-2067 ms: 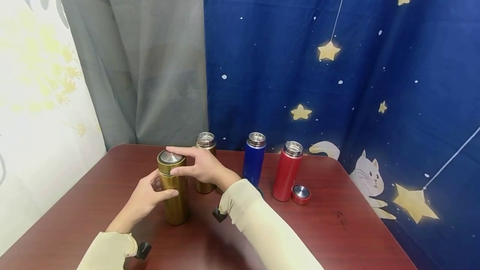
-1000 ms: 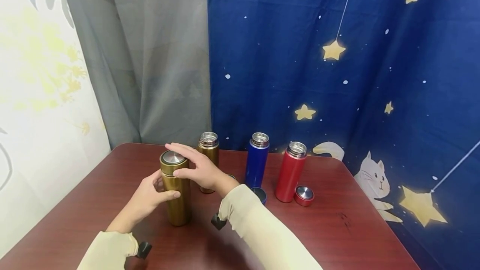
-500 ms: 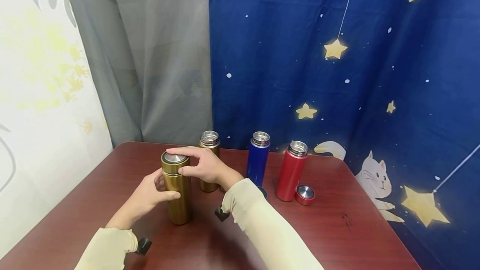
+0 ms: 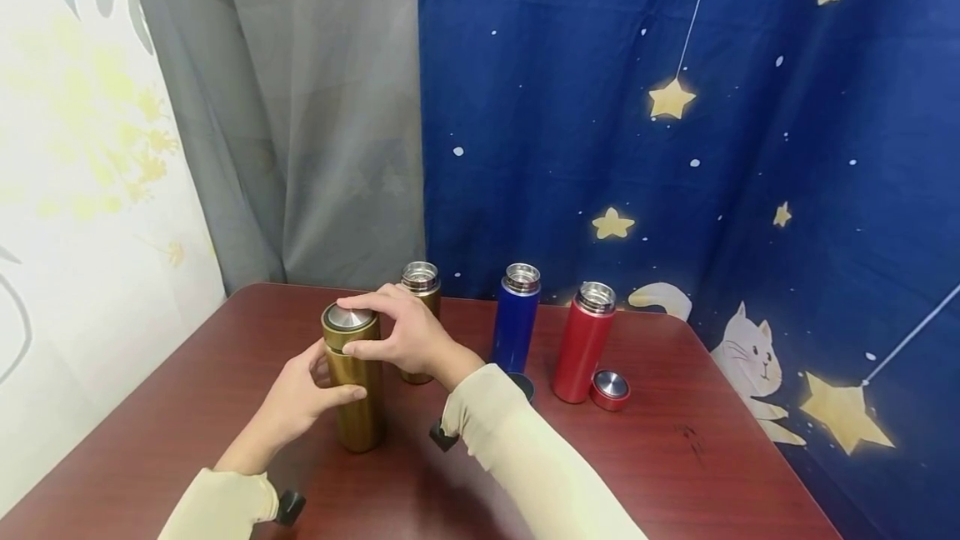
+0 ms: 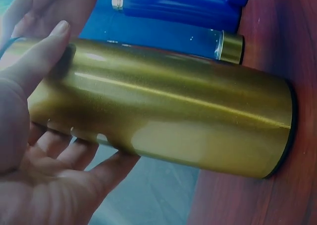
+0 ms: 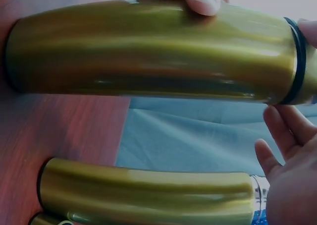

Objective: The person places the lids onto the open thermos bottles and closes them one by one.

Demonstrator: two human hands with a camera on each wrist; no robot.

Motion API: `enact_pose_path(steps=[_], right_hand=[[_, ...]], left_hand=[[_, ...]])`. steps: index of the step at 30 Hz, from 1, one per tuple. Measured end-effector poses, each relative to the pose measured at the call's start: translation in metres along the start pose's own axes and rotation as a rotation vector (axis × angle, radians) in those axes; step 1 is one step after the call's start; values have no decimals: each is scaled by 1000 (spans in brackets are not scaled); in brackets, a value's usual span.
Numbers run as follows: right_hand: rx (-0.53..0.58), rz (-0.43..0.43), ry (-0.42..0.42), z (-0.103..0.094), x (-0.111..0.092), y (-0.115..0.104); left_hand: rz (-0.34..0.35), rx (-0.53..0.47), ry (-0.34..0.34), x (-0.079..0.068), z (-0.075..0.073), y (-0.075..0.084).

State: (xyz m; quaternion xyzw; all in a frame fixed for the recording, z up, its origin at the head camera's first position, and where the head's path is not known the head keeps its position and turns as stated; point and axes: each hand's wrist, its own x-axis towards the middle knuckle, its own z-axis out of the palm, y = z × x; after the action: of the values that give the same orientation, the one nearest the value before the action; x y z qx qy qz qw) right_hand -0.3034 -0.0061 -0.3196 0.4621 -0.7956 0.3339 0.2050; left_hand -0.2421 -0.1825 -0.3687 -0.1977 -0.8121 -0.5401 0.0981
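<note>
A tall gold thermos (image 4: 358, 423) stands upright on the table at left centre, its gold lid (image 4: 349, 338) with a silver top sitting on its mouth. My left hand (image 4: 296, 394) grips the body from the left, thumb across the near side, as the left wrist view shows on the thermos (image 5: 173, 106). My right hand (image 4: 408, 336) holds the lid, index finger over the top and thumb at the lid's lower edge. Behind the right hand is a second, lidless gold thermos (image 4: 420, 277), partly hidden. In the right wrist view this second thermos (image 6: 148, 193) stands below the first.
A lidless blue thermos (image 4: 514, 327) and a lidless red thermos (image 4: 581, 348) stand farther right. Beside the red one lies its red lid (image 4: 611, 388). A dark blue lid (image 4: 522, 386) shows past my right sleeve. Another gold lid (image 5: 232, 47) appears in the left wrist view.
My right hand has shifted its fingers back and forth round the lid; its thumb is now farther left. The left hand keeps its hold and the thermos stays in place. The view has swung slightly left.
</note>
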Motion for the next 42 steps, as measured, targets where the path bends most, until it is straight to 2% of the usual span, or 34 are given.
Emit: enact_pose_path(steps=[4, 7, 13, 16, 19, 24, 29, 32, 34, 37, 42], right_hand=[[-189, -66, 123, 5, -2, -1], [-326, -71, 193, 8, -3, -3], [-487, 65, 257, 18, -3, -16], [-526, 146, 258, 20, -2, -22], [-421, 175, 166, 19, -2, -24], [-31, 171, -37, 10, -5, -17], [266, 170, -120, -3, -10, -19], [397, 144, -148, -12, -11, -28], [435, 138, -144, -17, -10, -34], [417, 145, -126, -20, -9, -36], [253, 163, -84, -11, -10, -23]], left_hand=[[-2, 36, 42, -3, 4, 5], [-1, 49, 66, -3, 8, 7], [10, 61, 94, -4, 10, 6], [21, 74, 96, -4, 10, 3], [28, 72, 86, -3, 9, 0], [34, 33, 31, -1, 3, -15], [29, -47, -71, 8, -5, -40], [35, -86, -124, 11, -8, -48], [37, -105, -144, 13, -9, -49], [30, -106, -132, 12, -8, -47], [39, -96, -94, 11, -6, -43]])
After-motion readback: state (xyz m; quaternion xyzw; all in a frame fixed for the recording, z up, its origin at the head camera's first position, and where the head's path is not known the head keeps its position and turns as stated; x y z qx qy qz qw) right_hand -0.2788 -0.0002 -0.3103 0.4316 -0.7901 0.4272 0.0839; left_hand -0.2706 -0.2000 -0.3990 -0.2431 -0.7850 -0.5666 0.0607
